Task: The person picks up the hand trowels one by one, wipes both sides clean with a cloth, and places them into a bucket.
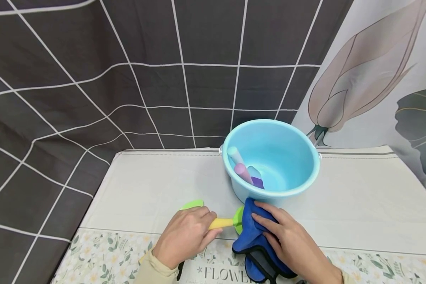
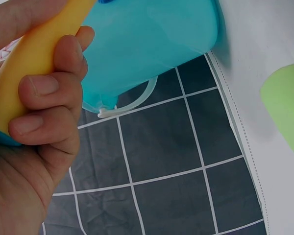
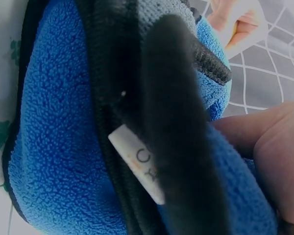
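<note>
My left hand (image 1: 188, 232) curls round the yellow handle (image 2: 32, 61) of a small tool whose green end (image 1: 238, 220) points right. A blue towel (image 1: 253, 230) with black edging covers part of that green end, so the tool's full shape is hidden. My right hand (image 1: 291, 240) holds the towel, fingers spread over its top. In the right wrist view, the towel's fuzzy blue side (image 3: 63, 117) and a white label (image 3: 137, 164) fill much of the picture. Just beyond both hands stands a light-blue bucket (image 1: 273, 193).
Inside the bucket lie a pale-blue handle (image 1: 235, 155), a pink handle (image 1: 243, 173) and a purple piece (image 1: 257, 182). A light-green object (image 2: 286, 105) lies beyond my left hand. White cloth (image 1: 156, 181) covers the table, and a dark checked curtain (image 1: 156, 86) hangs behind.
</note>
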The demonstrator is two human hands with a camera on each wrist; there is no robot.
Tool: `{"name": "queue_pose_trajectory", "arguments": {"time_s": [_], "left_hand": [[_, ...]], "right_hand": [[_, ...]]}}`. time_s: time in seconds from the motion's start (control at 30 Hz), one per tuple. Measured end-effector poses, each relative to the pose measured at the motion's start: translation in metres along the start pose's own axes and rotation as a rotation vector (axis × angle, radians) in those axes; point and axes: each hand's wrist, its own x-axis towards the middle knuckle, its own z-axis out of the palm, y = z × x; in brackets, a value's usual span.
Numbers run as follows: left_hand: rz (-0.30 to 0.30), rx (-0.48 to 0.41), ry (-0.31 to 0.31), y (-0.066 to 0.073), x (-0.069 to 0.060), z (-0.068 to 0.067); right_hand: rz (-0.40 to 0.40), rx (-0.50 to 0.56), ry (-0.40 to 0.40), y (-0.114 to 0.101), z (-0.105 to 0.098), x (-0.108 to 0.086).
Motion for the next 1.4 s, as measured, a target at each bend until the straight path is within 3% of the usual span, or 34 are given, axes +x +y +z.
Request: {"name": "queue_pose_trajectory", "arguments": {"time_s": [0.57, 1.4], "left_hand": [[-0.014, 0.000, -0.012, -0.0042, -0.0017, -0.0027], [-0.010, -0.024, 0.019, -0.0099, -0.0049, -0.0065]], "right_hand": [[-0.016, -0.008, 0.006, 0.0027, -0.0010, -0.0004], [-0.002, -0.007, -0.002, 0.0028, -0.0056, -0.0020]]}}
